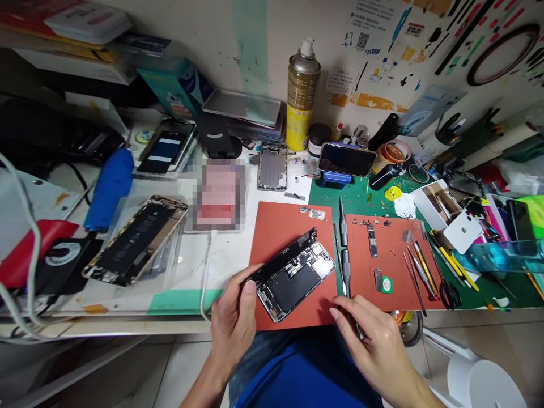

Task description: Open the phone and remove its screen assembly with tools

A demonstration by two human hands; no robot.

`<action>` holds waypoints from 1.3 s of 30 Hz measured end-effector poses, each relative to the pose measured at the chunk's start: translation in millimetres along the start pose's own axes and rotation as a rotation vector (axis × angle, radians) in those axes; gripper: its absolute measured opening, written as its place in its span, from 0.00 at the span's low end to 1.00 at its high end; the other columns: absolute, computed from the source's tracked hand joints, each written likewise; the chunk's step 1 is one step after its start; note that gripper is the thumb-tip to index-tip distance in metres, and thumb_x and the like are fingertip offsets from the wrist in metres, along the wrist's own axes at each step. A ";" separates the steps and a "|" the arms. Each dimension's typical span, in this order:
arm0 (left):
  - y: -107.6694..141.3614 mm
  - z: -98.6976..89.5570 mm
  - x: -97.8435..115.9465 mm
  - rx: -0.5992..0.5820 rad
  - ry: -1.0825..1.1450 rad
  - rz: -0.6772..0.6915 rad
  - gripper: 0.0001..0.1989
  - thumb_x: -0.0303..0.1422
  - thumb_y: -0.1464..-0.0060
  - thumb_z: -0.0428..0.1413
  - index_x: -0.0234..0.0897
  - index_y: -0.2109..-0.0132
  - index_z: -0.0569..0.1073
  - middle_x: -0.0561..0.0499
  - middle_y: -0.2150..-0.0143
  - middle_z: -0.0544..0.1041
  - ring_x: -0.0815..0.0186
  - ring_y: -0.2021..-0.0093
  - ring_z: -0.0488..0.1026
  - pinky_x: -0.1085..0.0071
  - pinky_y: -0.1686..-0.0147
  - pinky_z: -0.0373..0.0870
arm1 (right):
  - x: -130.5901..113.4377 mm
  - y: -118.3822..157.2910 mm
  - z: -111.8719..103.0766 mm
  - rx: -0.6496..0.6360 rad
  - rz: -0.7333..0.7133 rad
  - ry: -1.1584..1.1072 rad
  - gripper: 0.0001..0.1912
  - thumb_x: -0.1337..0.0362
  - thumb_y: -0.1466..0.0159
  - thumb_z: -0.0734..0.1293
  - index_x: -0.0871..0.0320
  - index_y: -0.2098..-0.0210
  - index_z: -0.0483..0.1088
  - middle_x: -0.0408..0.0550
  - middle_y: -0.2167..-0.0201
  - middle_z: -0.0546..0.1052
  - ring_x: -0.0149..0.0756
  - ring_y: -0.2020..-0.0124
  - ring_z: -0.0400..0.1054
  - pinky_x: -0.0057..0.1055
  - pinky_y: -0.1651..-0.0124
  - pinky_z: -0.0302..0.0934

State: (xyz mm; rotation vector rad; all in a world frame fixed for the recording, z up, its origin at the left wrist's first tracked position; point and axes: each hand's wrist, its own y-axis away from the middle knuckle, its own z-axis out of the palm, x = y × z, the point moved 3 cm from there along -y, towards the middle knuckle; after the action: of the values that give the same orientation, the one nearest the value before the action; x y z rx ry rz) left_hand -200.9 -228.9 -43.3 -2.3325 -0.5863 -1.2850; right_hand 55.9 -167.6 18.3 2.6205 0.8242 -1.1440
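Observation:
An opened phone lies tilted over the red mat, its battery and boards showing and its dark screen raised along the upper left side. My left hand grips the phone's left end, thumb on the screen's corner. To the right of the phone, my right hand is near the mat's front edge, with its fingers curled and thumb close to the index finger. Whether anything is between those fingers is hidden. Screwdrivers lie between this mat and a second red mat.
Small boards, tweezers and scissors lie on the right mat. Another opened phone is at the left, beside a blue-handled tool. A spray can stands at the back. A white cable hangs over the front edge.

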 end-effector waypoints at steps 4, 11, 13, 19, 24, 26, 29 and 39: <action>0.1 1.0 -1.2 0.001 -0.015 -0.015 0.17 0.41 0.27 0.50 0.41 0.45 0.80 0.50 0.52 0.86 0.62 0.52 0.83 0.70 0.52 0.78 | -6.4 -18.3 16.0 -0.080 -0.145 -0.020 0.17 0.71 0.24 0.60 0.59 0.42 0.76 0.53 0.60 0.77 0.38 0.64 0.75 0.34 0.63 0.73; 0.6 3.3 -1.1 -0.037 0.037 -0.009 0.18 0.42 0.26 0.49 0.40 0.43 0.78 0.46 0.47 0.85 0.60 0.50 0.83 0.67 0.50 0.78 | -18.6 -61.1 37.9 -0.182 0.152 -0.099 0.16 0.65 0.24 0.62 0.59 0.45 0.79 0.50 0.62 0.79 0.40 0.64 0.76 0.37 0.59 0.74; 0.4 3.2 0.4 -0.039 0.050 0.013 0.17 0.41 0.26 0.49 0.40 0.43 0.78 0.46 0.48 0.85 0.61 0.51 0.83 0.69 0.52 0.78 | -24.4 -59.2 49.1 -0.175 0.188 -0.094 0.19 0.65 0.24 0.59 0.60 0.42 0.77 0.52 0.61 0.79 0.43 0.61 0.77 0.39 0.58 0.74; 0.0 1.7 3.4 -0.054 0.092 0.065 0.15 0.37 0.26 0.49 0.42 0.41 0.77 0.48 0.48 0.85 0.65 0.52 0.83 0.72 0.52 0.77 | -35.3 -43.4 74.3 -0.146 0.210 0.044 0.25 0.66 0.24 0.53 0.64 0.34 0.70 0.55 0.59 0.77 0.46 0.62 0.76 0.43 0.60 0.72; 0.9 0.3 2.8 -0.061 0.097 0.083 0.15 0.36 0.26 0.49 0.42 0.41 0.77 0.49 0.48 0.85 0.66 0.51 0.83 0.74 0.53 0.77 | -45.2 -45.0 77.2 -0.171 0.213 0.170 0.26 0.65 0.24 0.51 0.66 0.33 0.68 0.57 0.57 0.76 0.46 0.65 0.76 0.42 0.62 0.71; 1.0 0.4 2.9 -0.061 0.101 0.087 0.15 0.36 0.26 0.49 0.42 0.42 0.77 0.48 0.48 0.85 0.66 0.51 0.83 0.74 0.53 0.77 | -49.9 -45.6 78.3 -0.193 0.214 0.234 0.26 0.65 0.24 0.52 0.66 0.32 0.66 0.58 0.57 0.76 0.46 0.65 0.77 0.41 0.64 0.71; 0.4 0.9 3.2 -0.063 0.107 0.090 0.15 0.36 0.26 0.48 0.41 0.42 0.77 0.47 0.48 0.85 0.64 0.50 0.83 0.72 0.53 0.78 | -56.2 -43.9 81.8 -0.247 0.240 0.322 0.26 0.66 0.24 0.54 0.66 0.30 0.63 0.59 0.56 0.76 0.48 0.65 0.77 0.41 0.64 0.71; -1.1 0.2 2.7 -0.083 0.112 0.106 0.18 0.39 0.25 0.47 0.40 0.43 0.78 0.45 0.49 0.85 0.61 0.51 0.84 0.68 0.53 0.80 | -70.6 -43.3 87.5 -0.341 0.334 0.355 0.32 0.65 0.26 0.57 0.68 0.25 0.56 0.69 0.47 0.78 0.56 0.57 0.81 0.45 0.59 0.74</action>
State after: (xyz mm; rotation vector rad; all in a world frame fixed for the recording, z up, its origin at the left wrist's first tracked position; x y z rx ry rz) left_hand -200.0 -227.5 -40.9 -2.3055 -0.3749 -1.4033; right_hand -61.8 -192.4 11.3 2.5637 0.5421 -0.4181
